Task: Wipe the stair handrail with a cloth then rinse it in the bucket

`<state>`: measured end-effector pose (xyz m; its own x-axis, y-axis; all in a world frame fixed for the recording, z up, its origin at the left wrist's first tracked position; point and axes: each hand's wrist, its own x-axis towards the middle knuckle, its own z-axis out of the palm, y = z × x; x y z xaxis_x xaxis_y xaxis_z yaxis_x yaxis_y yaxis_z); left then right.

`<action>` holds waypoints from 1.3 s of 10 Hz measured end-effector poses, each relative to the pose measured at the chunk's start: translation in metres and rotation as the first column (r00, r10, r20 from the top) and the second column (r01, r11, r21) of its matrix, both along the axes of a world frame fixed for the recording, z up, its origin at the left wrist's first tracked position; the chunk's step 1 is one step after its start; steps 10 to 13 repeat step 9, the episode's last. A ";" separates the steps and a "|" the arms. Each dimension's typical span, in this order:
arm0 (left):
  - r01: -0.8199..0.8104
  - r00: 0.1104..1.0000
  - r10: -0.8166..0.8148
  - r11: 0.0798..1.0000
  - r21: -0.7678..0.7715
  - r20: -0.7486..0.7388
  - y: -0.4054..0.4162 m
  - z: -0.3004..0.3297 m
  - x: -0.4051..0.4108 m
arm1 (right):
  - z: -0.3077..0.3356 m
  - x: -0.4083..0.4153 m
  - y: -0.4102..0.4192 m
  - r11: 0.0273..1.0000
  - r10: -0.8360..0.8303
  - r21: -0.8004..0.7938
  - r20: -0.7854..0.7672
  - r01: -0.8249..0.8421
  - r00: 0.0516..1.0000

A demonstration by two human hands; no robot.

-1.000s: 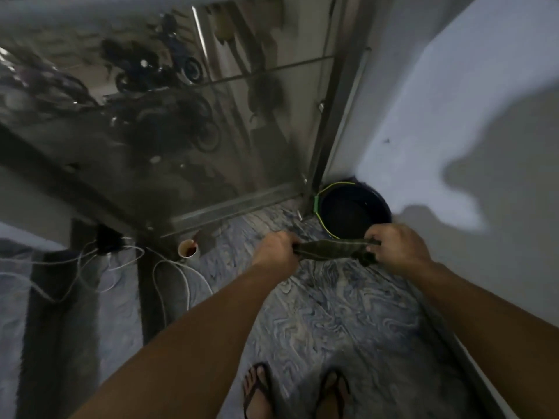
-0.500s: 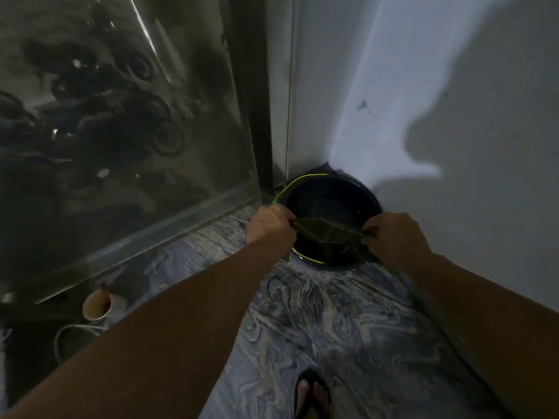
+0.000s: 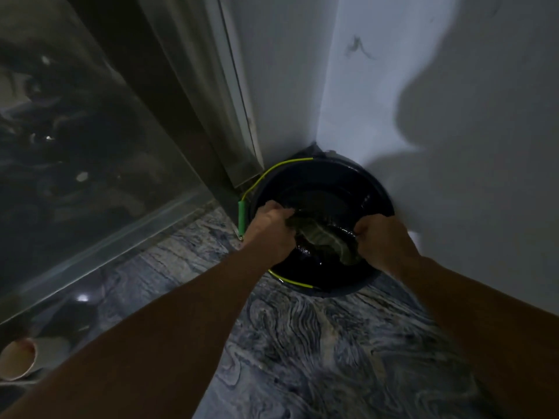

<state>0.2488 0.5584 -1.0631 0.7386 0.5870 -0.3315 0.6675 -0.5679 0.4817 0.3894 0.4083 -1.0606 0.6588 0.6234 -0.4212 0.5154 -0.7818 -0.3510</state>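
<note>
Both hands have dropped from above the rim down into the dark bucket [image 3: 378,189], carrying the green cloth [image 3: 325,238] with them. Left hand [image 3: 270,229] has its fingers curled tight around one end of the cloth; right hand [image 3: 382,241] is fisted on the other end, so the cloth hangs slack between them just over the dark water. Its yellow-green bail handle [image 3: 243,213] lies down along the bucket's left side. It sits in the corner against the white wall [image 3: 393,86], on the swirled marble floor [image 3: 317,343]. A cup [image 3: 18,359] lies at lower left.
</note>
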 end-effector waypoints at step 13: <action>0.454 0.842 -0.397 0.887 0.083 -0.366 0.016 -0.053 0.029 | -0.052 -0.006 -0.008 0.971 0.230 -0.071 0.037 -0.227 0.973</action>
